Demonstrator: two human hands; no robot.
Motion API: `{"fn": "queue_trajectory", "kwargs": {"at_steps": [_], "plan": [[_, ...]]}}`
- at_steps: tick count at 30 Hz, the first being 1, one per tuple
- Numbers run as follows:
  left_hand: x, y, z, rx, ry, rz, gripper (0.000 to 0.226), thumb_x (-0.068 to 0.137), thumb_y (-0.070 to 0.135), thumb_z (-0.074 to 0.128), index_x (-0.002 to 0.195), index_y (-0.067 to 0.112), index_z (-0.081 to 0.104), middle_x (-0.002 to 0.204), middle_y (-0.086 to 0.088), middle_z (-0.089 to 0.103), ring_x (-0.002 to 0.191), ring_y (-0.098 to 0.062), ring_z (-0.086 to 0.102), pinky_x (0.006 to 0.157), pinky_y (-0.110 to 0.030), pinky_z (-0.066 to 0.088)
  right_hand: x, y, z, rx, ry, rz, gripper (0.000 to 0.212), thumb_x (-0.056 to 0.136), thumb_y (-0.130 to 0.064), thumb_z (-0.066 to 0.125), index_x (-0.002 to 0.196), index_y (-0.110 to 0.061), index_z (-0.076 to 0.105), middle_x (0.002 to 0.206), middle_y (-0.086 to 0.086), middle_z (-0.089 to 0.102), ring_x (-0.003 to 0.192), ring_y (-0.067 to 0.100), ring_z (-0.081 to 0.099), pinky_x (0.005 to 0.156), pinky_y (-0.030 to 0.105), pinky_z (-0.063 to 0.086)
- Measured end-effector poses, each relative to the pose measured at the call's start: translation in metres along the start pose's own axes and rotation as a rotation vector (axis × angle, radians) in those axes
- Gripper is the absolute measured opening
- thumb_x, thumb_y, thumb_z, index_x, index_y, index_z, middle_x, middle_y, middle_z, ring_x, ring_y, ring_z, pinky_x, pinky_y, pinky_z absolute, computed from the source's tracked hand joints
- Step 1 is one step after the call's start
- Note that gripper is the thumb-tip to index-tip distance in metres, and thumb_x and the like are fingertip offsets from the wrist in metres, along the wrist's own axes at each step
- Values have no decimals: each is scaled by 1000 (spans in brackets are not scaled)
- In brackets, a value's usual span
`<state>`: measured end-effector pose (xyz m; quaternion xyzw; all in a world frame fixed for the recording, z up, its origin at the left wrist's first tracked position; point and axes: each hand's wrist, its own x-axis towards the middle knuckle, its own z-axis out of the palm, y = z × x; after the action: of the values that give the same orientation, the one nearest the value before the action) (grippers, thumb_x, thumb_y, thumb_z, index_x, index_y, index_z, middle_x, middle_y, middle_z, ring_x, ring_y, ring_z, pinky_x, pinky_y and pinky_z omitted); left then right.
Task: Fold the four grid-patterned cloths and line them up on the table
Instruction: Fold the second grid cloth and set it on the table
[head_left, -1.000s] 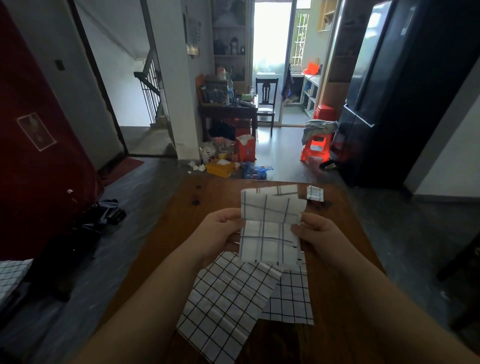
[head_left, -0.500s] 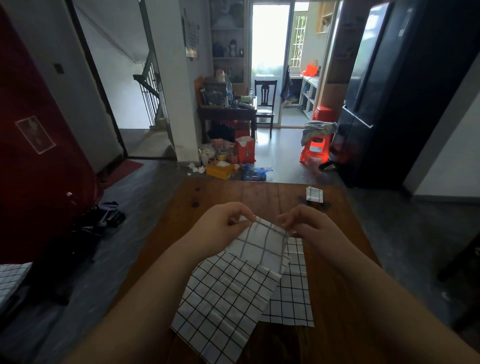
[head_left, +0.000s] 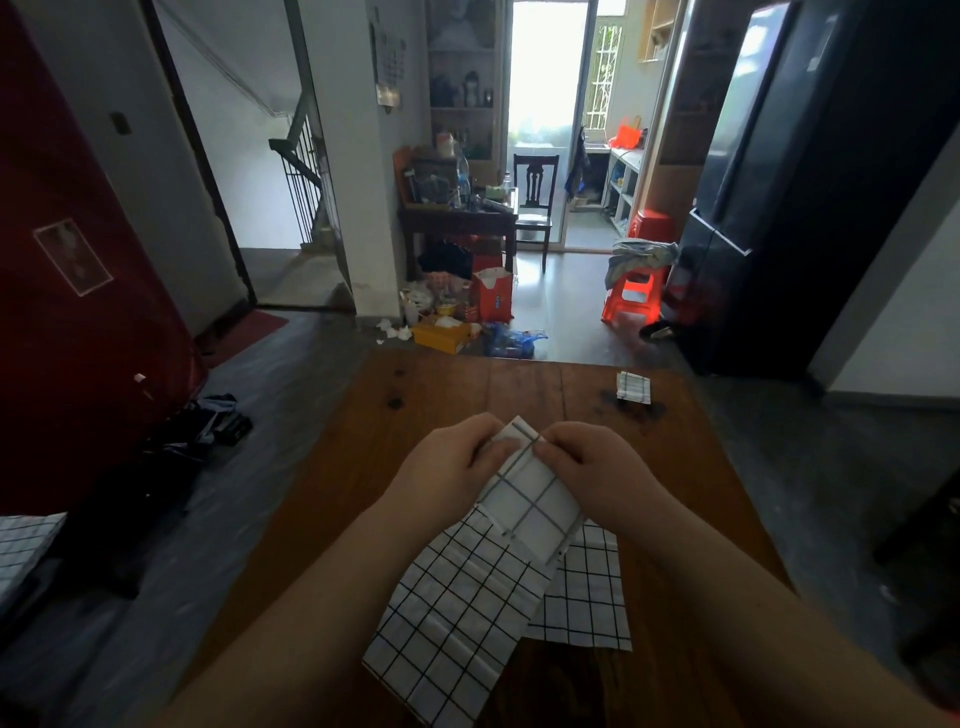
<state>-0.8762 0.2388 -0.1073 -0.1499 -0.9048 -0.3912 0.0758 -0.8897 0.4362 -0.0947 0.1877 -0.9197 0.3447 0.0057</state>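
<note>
Fingers (head_left: 483, 441) of left hand (head_left: 447, 467) and right hand (head_left: 602, 467) pinch the top edge of a half-folded cloth (head_left: 530, 501), held over two flat cloths (head_left: 457, 613) on the tabletop (head_left: 441, 395). Light, limp weave, probably sags and loses its crease; grip corners, press flat.

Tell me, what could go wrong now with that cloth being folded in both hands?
The left hand and right hand pinch only the top edge of the half-folded cloth; its loose layers could slip out of line, leaving a crooked fold.
It hangs over two unfolded cloths, so setting it down might rumple them.
The small folded cloth sits near the far edge of the table; a nudge could push it off.
</note>
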Motion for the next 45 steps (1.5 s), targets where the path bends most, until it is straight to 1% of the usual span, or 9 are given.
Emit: {"fn": "queue_trajectory", "kwargs": {"at_steps": [4,16,21,26,30,34,38,42,45], "plan": [[-9,-12,-6,11,82,-29,24,102,43,52,81,30,55,70,3,60,59,-6,52,54,-22,41,-1,-9,10,61,29,38,19,102,-31,51,89,-33,64,86,-12,66,79,1,60,66,16,45],[-11,-42,-13,-216,-41,-14,26,103,29,54,90,13,69,78,-4,66,64,-4,53,62,-27,43,-22,-36,50,-21,15,194,17,100,-38,54,84,-38,61,81,-9,64,72,4,60,65,20,48],[-18,-68,9,-280,-66,5,29,105,29,50,77,31,60,69,12,58,66,-2,54,60,-27,41,-69,-17,61,80,-9,399,15,100,-27,56,88,-31,65,79,-10,72,73,-1,68,70,19,54],[-30,-50,47,-153,-252,103,25,104,33,49,80,31,56,70,12,56,71,3,54,58,-15,34,-127,4,62,30,42,561,14,99,-30,57,90,-35,65,83,-14,68,75,-4,63,65,19,49],[-40,-17,78,-159,-446,178,24,101,38,52,80,30,59,71,10,60,71,-2,56,60,-17,37,-161,12,54,66,67,581,21,97,-46,55,116,-41,61,106,-22,65,98,-4,61,84,23,52],[-50,29,107,-191,-592,201,18,97,39,60,79,36,61,75,15,63,72,-1,59,65,-24,48,-191,19,48,219,35,583,16,97,-45,58,98,-32,68,92,-9,71,82,6,68,77,38,60],[-57,76,146,-362,-635,-19,17,92,39,70,104,32,60,95,12,70,84,0,66,71,-18,54,-243,43,24,294,240,665,14,99,-33,58,94,-28,71,87,-8,73,77,5,69,69,27,56],[-87,136,210,-756,-820,-425,40,92,22,72,128,21,52,122,-2,67,104,-20,71,87,-43,61,-320,91,-10,393,606,714,12,99,-26,62,99,-26,74,90,-8,76,83,8,72,76,35,59],[-123,190,264,-790,-1030,-397,37,93,12,70,127,17,57,121,-5,72,105,-21,72,91,-45,60,-383,126,-37,466,787,751,12,99,-21,62,99,-19,74,91,-3,77,86,12,72,79,38,59]]}}
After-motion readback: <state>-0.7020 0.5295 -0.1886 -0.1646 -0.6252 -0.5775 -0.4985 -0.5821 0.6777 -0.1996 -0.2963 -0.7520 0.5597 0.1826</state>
